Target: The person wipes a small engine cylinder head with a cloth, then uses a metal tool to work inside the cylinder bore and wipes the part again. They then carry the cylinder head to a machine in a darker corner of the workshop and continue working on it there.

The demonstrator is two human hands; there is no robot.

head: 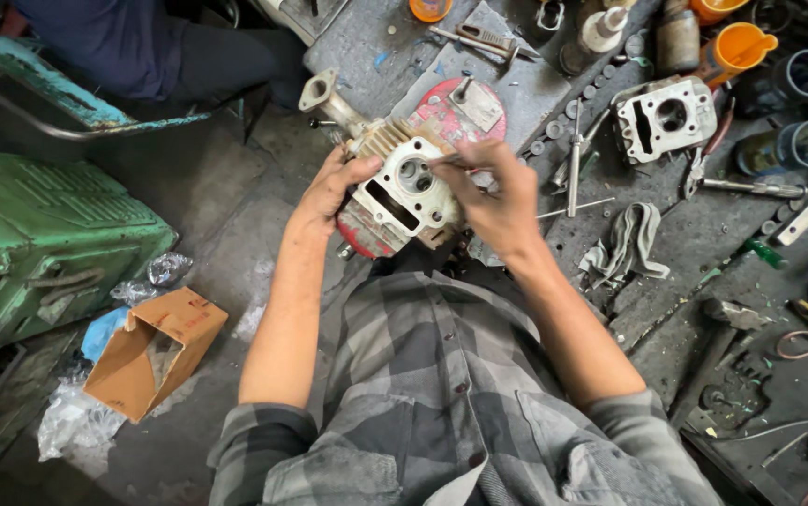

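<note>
The cylinder head [404, 187] is dull, grimy cast metal; the bench [704, 234] rough, stained metal; the rag [629, 245] limp cloth; the box [156, 351] matt cardboard.

Only 1 real package here – an open brown cardboard box [154, 351] lying tipped on the floor at lower left, beside some crumpled clear plastic wrap [74, 422] and the green metal cabinet [38, 244] – no labels, signs or screens.

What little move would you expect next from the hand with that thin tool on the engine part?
Probably a small push of the thin tool into the round opening, since the right hand pinches it there while the left hand steadies the cylinder head.
</note>
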